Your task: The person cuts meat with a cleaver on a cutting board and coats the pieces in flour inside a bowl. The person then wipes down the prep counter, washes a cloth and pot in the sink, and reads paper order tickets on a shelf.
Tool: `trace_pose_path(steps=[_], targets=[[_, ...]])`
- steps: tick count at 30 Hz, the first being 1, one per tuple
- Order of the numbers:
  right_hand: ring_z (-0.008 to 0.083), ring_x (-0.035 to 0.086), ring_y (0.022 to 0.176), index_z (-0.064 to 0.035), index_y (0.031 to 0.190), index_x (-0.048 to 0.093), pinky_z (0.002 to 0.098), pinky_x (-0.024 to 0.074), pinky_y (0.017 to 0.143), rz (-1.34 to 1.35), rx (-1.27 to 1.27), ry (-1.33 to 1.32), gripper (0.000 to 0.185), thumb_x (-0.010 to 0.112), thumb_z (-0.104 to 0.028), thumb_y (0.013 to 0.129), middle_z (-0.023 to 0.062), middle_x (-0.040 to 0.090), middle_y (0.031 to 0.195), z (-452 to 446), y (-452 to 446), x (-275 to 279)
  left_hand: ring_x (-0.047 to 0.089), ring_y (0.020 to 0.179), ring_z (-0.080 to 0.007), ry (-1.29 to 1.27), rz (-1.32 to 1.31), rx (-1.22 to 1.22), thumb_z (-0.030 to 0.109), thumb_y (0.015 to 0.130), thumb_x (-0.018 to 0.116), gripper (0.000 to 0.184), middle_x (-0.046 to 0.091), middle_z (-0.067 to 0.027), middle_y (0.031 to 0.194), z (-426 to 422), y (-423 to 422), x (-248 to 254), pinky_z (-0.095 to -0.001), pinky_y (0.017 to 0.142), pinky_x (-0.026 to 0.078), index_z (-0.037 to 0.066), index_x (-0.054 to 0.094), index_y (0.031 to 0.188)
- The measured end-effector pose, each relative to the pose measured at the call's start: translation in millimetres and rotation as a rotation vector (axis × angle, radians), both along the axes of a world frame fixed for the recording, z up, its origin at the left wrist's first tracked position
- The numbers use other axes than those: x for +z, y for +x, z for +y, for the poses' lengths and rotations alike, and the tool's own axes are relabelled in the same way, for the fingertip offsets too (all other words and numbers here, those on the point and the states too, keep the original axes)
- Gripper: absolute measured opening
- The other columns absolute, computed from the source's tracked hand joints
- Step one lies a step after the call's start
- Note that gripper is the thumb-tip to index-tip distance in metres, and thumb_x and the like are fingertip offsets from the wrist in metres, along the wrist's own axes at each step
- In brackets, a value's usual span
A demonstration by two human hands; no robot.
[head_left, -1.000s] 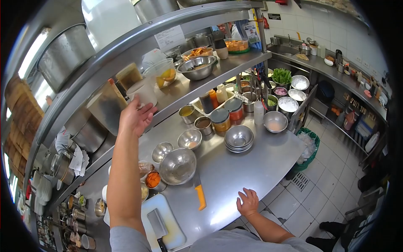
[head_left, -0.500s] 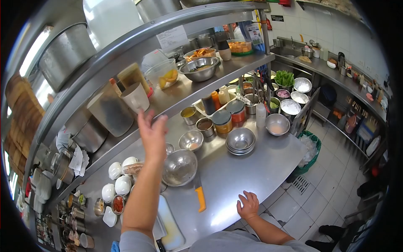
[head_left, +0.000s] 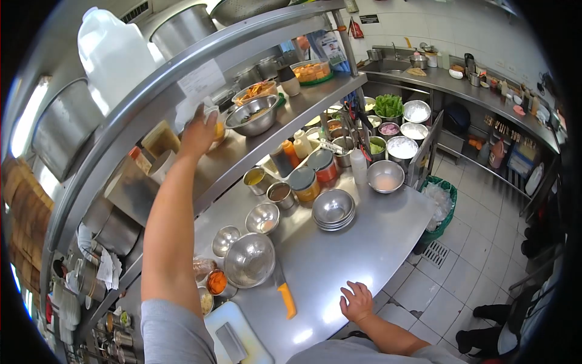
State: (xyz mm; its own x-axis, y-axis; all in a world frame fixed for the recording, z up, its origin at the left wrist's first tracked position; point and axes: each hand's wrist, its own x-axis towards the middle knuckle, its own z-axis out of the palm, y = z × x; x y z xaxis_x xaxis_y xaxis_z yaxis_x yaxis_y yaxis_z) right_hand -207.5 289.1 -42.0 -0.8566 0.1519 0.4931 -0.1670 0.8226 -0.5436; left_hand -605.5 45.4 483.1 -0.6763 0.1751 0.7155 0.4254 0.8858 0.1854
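Observation:
My left hand (head_left: 199, 134) reaches up to the shelf, its fingers apart against a clear plastic container (head_left: 216, 130) with orange pieces inside. The hand covers much of this container, and I cannot make out a firm hold. Just right of it stands a steel bowl (head_left: 257, 123) with dark food in it. My right hand (head_left: 356, 301) rests open at the front edge of the steel table (head_left: 327, 270), holding nothing. Between my arms lies a knife with an orange handle (head_left: 287, 301), beside a large steel bowl (head_left: 249, 261).
Stacked steel bowls (head_left: 333, 209) stand mid-table. A white cutting board (head_left: 254, 349) lies at the near left, with a metal blade on it. Filled pans (head_left: 402, 148) line the far end. A green-lined bin (head_left: 445, 221) is beyond the right edge. Another person's shoes (head_left: 479, 338) show at lower right.
My left hand has risen from below the shelf edge to the plastic container. My view has shifted, showing a jug at the top left. The right hand stays at the table edge.

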Motion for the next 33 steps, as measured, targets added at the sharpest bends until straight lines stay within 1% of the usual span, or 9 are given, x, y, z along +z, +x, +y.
trace_pose_path(steps=[3,4,6,10,13,15,25,27,33], targets=[[0.0369,0.060,0.121,-0.0169,0.107,0.079,0.0502,0.0544,0.092,0.021,0.002,0.013,0.026,0.075,-0.023,0.082,0.0083,0.068,0.131,1.4,-1.5,-1.9,0.063,0.128,-0.0431,-0.366,-0.304,0.244,0.065,0.108,0.034,0.081,0.065,-0.0284,0.139,-14.2,-27.1,29.2,-0.0449,0.118,0.042,-0.003,0.062,0.141],[0.0369,0.060,0.121,-0.0169,0.107,0.079,0.0502,0.0544,0.092,0.025,0.000,0.016,0.026,0.075,-0.023,0.082,0.0083,0.068,0.131,2.1,-1.5,-1.2,0.063,0.128,-0.0431,-0.363,-0.300,0.243,0.065,0.108,0.034,0.081,0.065,-0.0284,0.139,-6.3,-21.0,39.6,-0.0449,0.118,0.042,-0.003,0.062,0.141],[0.0370,0.060,0.121,-0.0173,0.107,0.079,0.0500,0.0551,0.092,0.012,-0.002,0.007,0.026,0.075,-0.023,0.082,0.0086,0.068,0.131,1.4,-0.8,0.9,0.060,0.134,-0.0399,-0.147,-0.744,0.370,0.067,0.107,0.032,0.085,0.062,-0.0291,0.143,11.4,4.0,62.5,-0.0458,0.116,0.042,-0.005,0.064,0.138],[0.0375,0.061,0.120,-0.0171,0.107,0.079,0.0501,0.0552,0.091,0.035,0.011,-0.001,0.026,0.075,-0.022,0.081,0.0093,0.068,0.130,1.5,-3.3,-3.2,0.068,0.124,-0.0380,-0.034,-0.754,0.418,0.066,0.107,0.038,0.080,0.069,-0.0272,0.134,5.9,3.7,58.8,-0.0459,0.112,0.045,-0.003,0.068,0.133],[0.0376,0.061,0.120,-0.0170,0.106,0.079,0.0503,0.0551,0.090,0.038,0.014,0.009,0.026,0.075,-0.022,0.081,0.0095,0.068,0.130,0.8,-3.6,-2.6,0.074,0.106,-0.0336,-0.249,-0.444,0.284,0.060,0.105,0.045,0.070,0.074,-0.0236,0.122,-23.2,-34.9,45.5,-0.0456,0.105,0.049,0.000,0.071,0.130],[0.0376,0.061,0.120,-0.0169,0.107,0.079,0.0504,0.0551,0.090,0.029,0.015,0.016,0.026,0.075,-0.022,0.081,0.0097,0.068,0.130,0.3,-2.6,0.7,0.073,0.095,-0.0259,-0.248,-0.498,0.190,0.059,0.100,0.047,0.067,0.077,-0.0164,0.106,-48.6,-78.4,38.7,-0.0447,0.087,0.054,0.002,0.074,0.123],[0.0374,0.059,0.122,-0.0164,0.108,0.080,0.0510,0.0527,0.093,0.012,0.006,0.020,0.027,0.075,-0.022,0.082,0.0100,0.068,0.132,-2.9,-1.5,-2.3,0.074,0.108,-0.0310,-0.165,-0.754,0.213,0.054,0.100,0.047,0.064,0.073,-0.0156,0.128,-14.2,-5.5,57.9,-0.0481,0.092,0.055,0.007,0.066,0.139],[0.0374,0.059,0.122,-0.0163,0.108,0.080,0.0511,0.0528,0.093,0.018,0.009,0.020,0.028,0.075,-0.022,0.081,0.0101,0.068,0.132,-3.3,-0.7,-2.9,0.069,0.083,-0.0214,-0.067,-0.680,0.197,0.046,0.097,0.054,0.049,0.077,-0.0089,0.107,-11.0,1.4,55.8,-0.0416,0.077,0.056,0.006,0.071,0.120],[0.0377,0.060,0.122,-0.0153,0.108,0.080,0.0515,0.0525,0.093,0.033,0.016,0.010,0.028,0.076,-0.021,0.080,0.0107,0.068,0.131,-4.4,-1.4,-4.0,0.067,0.082,-0.0187,-0.026,-0.707,0.155,0.045,0.094,0.066,0.045,0.076,-0.0056,0.103,-8.9,24.3,64.4,-0.0383,0.076,0.057,0.005,0.075,0.112]])
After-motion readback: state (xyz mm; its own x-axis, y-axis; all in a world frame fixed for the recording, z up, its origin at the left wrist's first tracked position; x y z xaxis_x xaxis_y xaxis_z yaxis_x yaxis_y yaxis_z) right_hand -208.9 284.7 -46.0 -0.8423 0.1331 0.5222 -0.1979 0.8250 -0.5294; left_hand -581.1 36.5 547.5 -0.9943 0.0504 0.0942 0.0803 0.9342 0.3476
